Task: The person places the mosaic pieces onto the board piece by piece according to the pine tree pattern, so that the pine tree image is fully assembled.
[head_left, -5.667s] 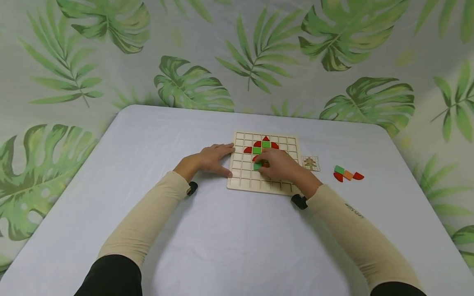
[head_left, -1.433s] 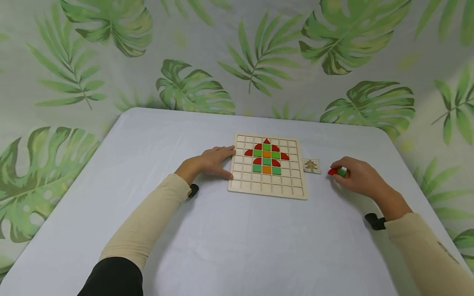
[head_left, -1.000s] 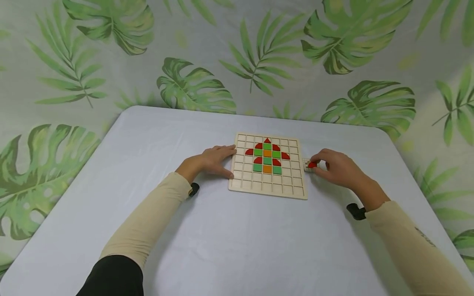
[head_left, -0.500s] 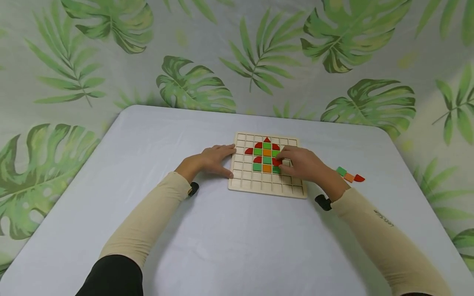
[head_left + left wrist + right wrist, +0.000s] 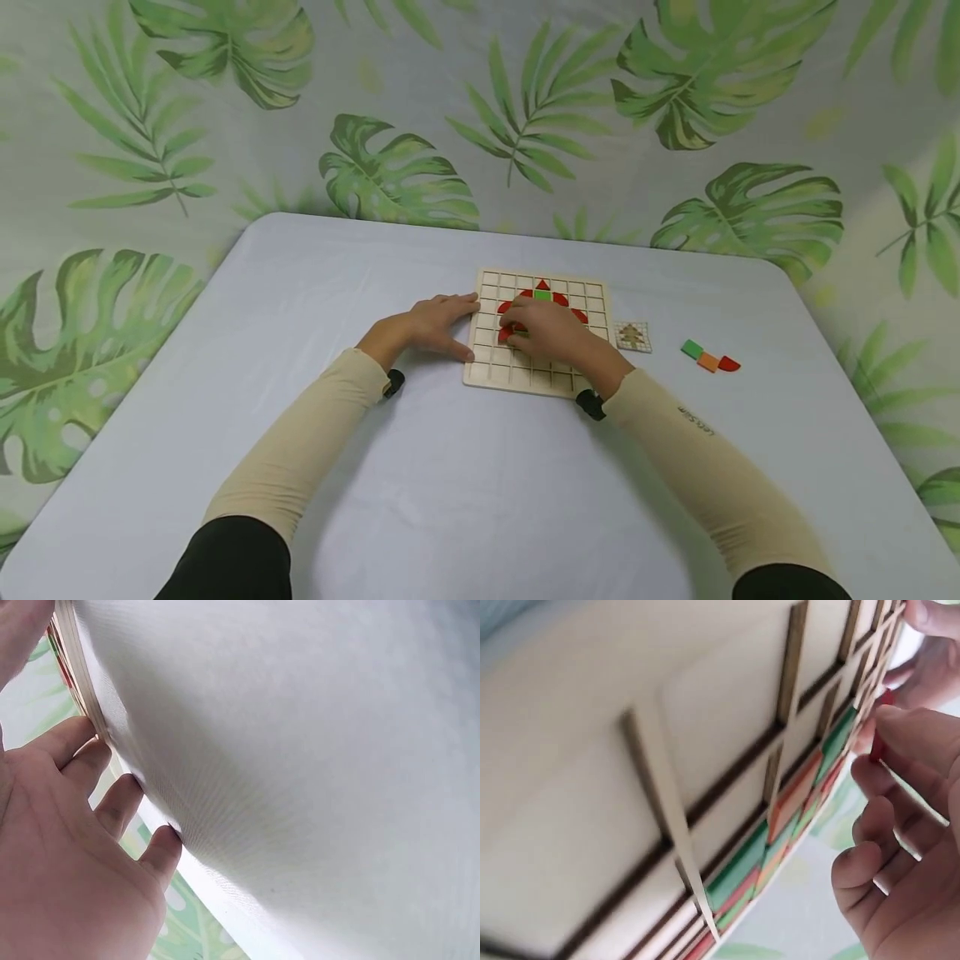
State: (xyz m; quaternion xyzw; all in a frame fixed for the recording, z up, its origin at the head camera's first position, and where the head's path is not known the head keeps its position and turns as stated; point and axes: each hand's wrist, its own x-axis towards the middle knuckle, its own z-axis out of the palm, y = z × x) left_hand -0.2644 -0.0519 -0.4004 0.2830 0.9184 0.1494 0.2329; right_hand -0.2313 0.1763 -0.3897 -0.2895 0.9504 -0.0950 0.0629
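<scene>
A wooden grid board (image 5: 495, 368) lies on the white table, with red, green and orange flat pieces set in its cells. My left hand (image 5: 427, 327) rests against the board's left edge, its fingers spread and touching the rim, as the left wrist view also shows. Over the board, my right hand (image 5: 555, 333) pinches a red quarter-round piece (image 5: 506, 335) between thumb and forefinger, at the left end of the lowest coloured row. In the right wrist view this red piece (image 5: 877, 746) stands tilted at the fingertips. The right hand hides much of the pattern in the head view.
Right of the board lies a small card (image 5: 633, 336) with a tree-like grid picture. Farther right are a loose green square (image 5: 692, 349), an orange square (image 5: 708, 362) and a red quarter-round (image 5: 728, 364). A leaf-patterned cloth (image 5: 405, 167) hangs behind the table.
The right hand has picked up a red quarter-round from the loose pieces and carried it left, past the card, onto the board. Earlier, the lowest row gained pieces. The left hand stays put.
</scene>
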